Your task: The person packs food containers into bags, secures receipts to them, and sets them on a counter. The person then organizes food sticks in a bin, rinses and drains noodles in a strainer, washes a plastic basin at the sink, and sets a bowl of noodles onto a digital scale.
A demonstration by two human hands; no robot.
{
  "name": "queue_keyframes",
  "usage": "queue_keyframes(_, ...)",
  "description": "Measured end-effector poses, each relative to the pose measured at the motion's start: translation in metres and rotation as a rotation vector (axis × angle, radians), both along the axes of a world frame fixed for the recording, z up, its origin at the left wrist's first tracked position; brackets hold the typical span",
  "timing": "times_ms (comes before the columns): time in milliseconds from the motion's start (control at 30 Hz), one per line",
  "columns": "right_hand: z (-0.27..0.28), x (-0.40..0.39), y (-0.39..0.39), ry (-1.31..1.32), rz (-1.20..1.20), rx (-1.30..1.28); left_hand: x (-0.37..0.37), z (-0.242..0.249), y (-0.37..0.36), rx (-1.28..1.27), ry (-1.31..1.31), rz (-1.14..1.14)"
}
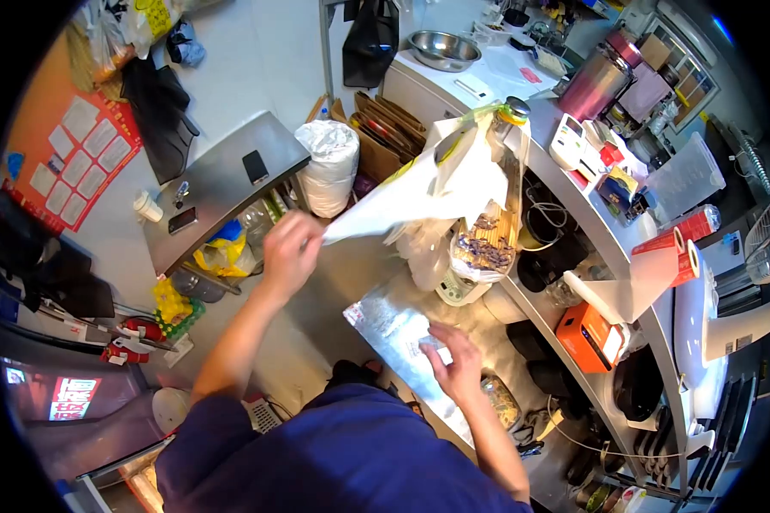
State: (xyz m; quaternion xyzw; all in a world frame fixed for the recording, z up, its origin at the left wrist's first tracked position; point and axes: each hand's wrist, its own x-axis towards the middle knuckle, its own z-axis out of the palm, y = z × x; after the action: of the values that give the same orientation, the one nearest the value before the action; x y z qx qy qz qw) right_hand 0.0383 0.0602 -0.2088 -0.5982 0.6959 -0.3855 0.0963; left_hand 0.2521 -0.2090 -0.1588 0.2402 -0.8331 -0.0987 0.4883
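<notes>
White plastic runs taut from our left hand [291, 258] toward the counter [606, 229]: a bag [458, 181], one corner apparently pinched between thumb and fingertips. Our right hand [455, 366] is over the silvery sheet [387, 327], thumb apart from the fingers; we cannot tell whether they grip anything. To handle the bag well, we should pull evenly, keeping the plastic from tearing or snagging the slatted piece [506, 224] strewn with dark bits just beside it.

A steel bowl [444, 52] and pink canister [596, 83] suggest a kitchen.
</notes>
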Motion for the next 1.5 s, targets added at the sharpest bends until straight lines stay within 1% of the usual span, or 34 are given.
queue_keyframes(33, 0.036, 0.008, -0.022, -0.02, 0.073, -0.235, 0.019, -0.003, 0.009, -0.009, -0.017, 0.007)
queue_keyframes(100, 0.079, 0.013, -0.069, -0.03, 0.065, -0.453, 0.053, -0.008, 0.03, -0.022, -0.047, 0.025)
queue_keyframes(133, 0.094, 0.014, -0.094, -0.076, 0.065, -0.431, 0.067, -0.012, 0.04, -0.016, -0.054, 0.059)
queue_keyframes(200, 0.062, 0.019, -0.15, -0.18, -0.096, -0.224, 0.092, -0.02, 0.055, -0.014, -0.061, 0.135)
queue_keyframes(267, 0.045, 0.027, -0.175, -0.993, -0.041, 0.462, 0.116, -0.029, 0.071, -0.032, -0.118, 0.14)
queue_keyframes(300, 0.019, 0.03, -0.175, -1.357, 0.187, 0.516, 0.129, -0.038, 0.08, -0.021, -0.14, 0.186)
queue_keyframes(333, -0.024, 0.041, -0.181, -1.453, 0.207, 0.515, 0.139, -0.05, 0.088, -0.004, -0.158, 0.242)
queue_keyframes(367, -0.009, 0.058, -0.175, -1.445, 0.191, 0.564, 0.149, -0.061, 0.094, 0.003, -0.154, 0.332)
queue_keyframes(433, -0.032, 0.071, -0.165, -1.677, 0.253, 0.624, 0.166, -0.082, 0.108, 0.065, -0.289, 0.266)
queue_keyframes(467, -0.044, 0.075, -0.159, -1.624, 0.261, 0.654, 0.172, -0.093, 0.112, 0.074, -0.292, 0.293)
queue_keyframes(567, -0.096, 0.072, -0.14, -1.592, 0.181, 0.592, 0.167, -0.118, 0.123, 0.486, -0.383, -0.004)
queue_keyframes(600, -0.102, 0.066, -0.132, -1.335, 0.139, 0.521, 0.157, -0.119, 0.123, 0.497, -0.4, -0.064)
queue_keyframes(633, -0.105, 0.05, -0.106, -1.075, 0.013, 0.444, 0.133, -0.123, 0.125, 0.73, -0.212, -0.163)
queue_keyframes(667, -0.106, 0.052, -0.09, -1.011, -0.023, 0.224, 0.11, -0.129, 0.132, 0.992, -0.047, -0.261)
queue_keyframes(700, -0.113, 0.048, -0.064, -0.614, -0.059, 0.171, 0.095, -0.14, 0.147, 1.39, 0.115, -0.356)
queue_keyframes(733, -0.101, 0.051, -0.044, -0.614, -0.055, 0.219, 0.075, -0.16, 0.154, 1.477, 0.159, -0.406)
queue_keyframes(800, -0.094, 0.054, -0.024, -0.603, -0.02, 0.131, 0.013, -0.152, 0.16, 1.574, 0.265, -0.524)
queue_keyframes(833, -0.09, 0.054, -0.017, -0.626, -0.108, 0.118, -0.001, -0.168, 0.151, 1.43, 0.029, -0.649)
queue_keyframes(933, -0.112, 0.035, 0.038, -0.817, -0.325, 0.095, -0.032, -0.186, 0.17, 1.863, 0.182, -0.785)
queue_keyframes(967, -0.153, 0.021, 0.07, -0.736, -0.44, 0.037, -0.048, -0.174, 0.187, 2.033, 0.322, -0.747)
queue_keyframes(1000, -0.178, -0.002, 0.098, -0.901, -0.674, 0.012, -0.086, -0.156, 0.181, 2.238, 0.45, -0.655)
queue_keyframes(1033, -0.202, -0.024, 0.126, -1.086, -0.934, -0.082, -0.09, -0.16, 0.184, 2.32, 0.496, -0.754)
queue_keyframes(1067, -0.225, -0.046, 0.154, -1.229, -1.186, -0.23, -0.09, -0.164, 0.183, 2.327, 0.453, -0.776)
queue_keyframes(1100, -0.205, -0.061, 0.185, -1.412, -1.325, -0.391, -0.097, -0.167, 0.18, 2.37, 0.223, -0.865)
queue_keyframes(1133, -0.19, -0.067, 0.203, -1.514, -1.381, -0.513, -0.102, -0.172, 0.175, 2.388, -0.006, -0.945)
queue_keyframes(1167, -0.19, -0.066, 0.218, -1.446, -1.337, -0.464, -0.105, -0.204, 0.178, 2.038, -0.368, -0.853)
queue_keyframes(1200, -0.192, -0.059, 0.229, -1.385, -1.29, -0.408, -0.114, -0.204, 0.188, 2.031, -0.385, -0.849)
queue_keyframes(1267, -0.183, -0.047, 0.235, -1.276, -1.078, -0.242, -0.138, -0.198, 0.215, 0.828, -0.744, -0.779)
queue_keyframes(1300, -0.18, -0.044, 0.232, -1.359, -1.02, -0.238, -0.152, -0.192, 0.229, 0.587, -0.776, -0.87)
queue_keyframes(1333, -0.18, -0.042, 0.23, -1.374, -0.95, -0.266, -0.162, -0.194, 0.251, 0.728, -0.81, -0.97)
queue_keyframes(1400, -0.178, -0.053, 0.245, -1.41, -0.749, -0.261, -0.174, -0.231, 0.275, 0.787, -1.186, -0.946)
queue_keyframes(1433, -0.181, -0.066, 0.262, -1.34, -0.597, -0.158, -0.177, -0.229, 0.288, 0.796, -1.063, -0.798)
queue_keyframes(1467, -0.179, -0.079, 0.288, -1.393, -0.496, -0.167, -0.178, -0.227, 0.291, 0.794, -1.072, -0.782)
queue_keyframes(1500, -0.184, -0.093, 0.313, -1.402, -0.532, -0.171, -0.176, -0.227, 0.283, 1.144, -0.941, -0.67)
